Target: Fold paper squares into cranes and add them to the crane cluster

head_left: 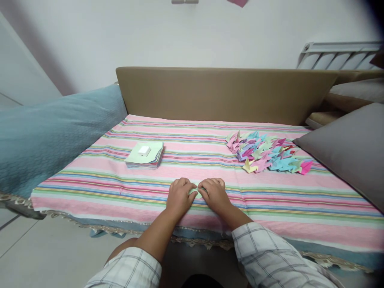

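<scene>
My left hand (179, 197) and my right hand (215, 195) rest side by side on the striped cloth (270, 200) near its front edge. Both have their fingers curled and pressed down on a small pale green paper (196, 193), which shows only as a sliver between them. A stack of square coloured papers (145, 156) lies to the far left, with a small white block (144, 150) on top. A heap of folded paper cranes (265, 152) in pink, blue, green and yellow lies to the far right.
A teal cushion (51, 136) lies along the left side and a grey cushion (351, 148) on the right. A tan backrest (225, 94) runs behind the cloth. Pale floor tiles (45, 256) show at the lower left.
</scene>
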Tool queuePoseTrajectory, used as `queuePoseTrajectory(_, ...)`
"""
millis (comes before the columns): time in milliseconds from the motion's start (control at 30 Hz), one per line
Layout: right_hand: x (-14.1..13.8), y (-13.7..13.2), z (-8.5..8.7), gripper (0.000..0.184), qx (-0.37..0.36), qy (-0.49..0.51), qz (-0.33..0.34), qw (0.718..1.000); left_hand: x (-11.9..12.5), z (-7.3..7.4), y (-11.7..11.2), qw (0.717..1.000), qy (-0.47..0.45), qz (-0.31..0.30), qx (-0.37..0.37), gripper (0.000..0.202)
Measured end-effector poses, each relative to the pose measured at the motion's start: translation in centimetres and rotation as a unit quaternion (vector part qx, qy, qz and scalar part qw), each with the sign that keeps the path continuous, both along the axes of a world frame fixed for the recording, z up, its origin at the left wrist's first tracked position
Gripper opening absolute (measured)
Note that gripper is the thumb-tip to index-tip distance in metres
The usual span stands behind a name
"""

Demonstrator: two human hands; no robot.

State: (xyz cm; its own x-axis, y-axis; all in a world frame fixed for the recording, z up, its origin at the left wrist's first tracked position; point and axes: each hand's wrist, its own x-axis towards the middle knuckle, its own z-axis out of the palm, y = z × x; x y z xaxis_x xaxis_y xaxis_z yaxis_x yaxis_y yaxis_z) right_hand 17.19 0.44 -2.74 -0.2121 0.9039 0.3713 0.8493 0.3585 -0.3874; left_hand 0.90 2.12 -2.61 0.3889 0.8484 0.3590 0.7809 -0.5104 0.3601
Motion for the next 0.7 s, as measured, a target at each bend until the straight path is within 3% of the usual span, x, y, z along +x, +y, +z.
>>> queuePoseTrajectory(167,0.5,-0.3,-0.2,0.009,0.013,0.008,0.037,0.999,0.2,0.2,-0.2,1.000,-0.003,-0.008,-0.002,0.009)
queuePoseTrajectory(533,0.9,-0.4,-0.1,0.010,-0.008,0.007,0.028,1.000,0.0,0.3,0.0,1.000,0.003,-0.001,-0.023,0.011)
queuePoseTrajectory(700,1.1,-0.4,-0.2,0.012,0.008,-0.012,0.044,0.999,-0.6,0.3,0.6,0.999,0.019,-0.038,-0.029,0.008)
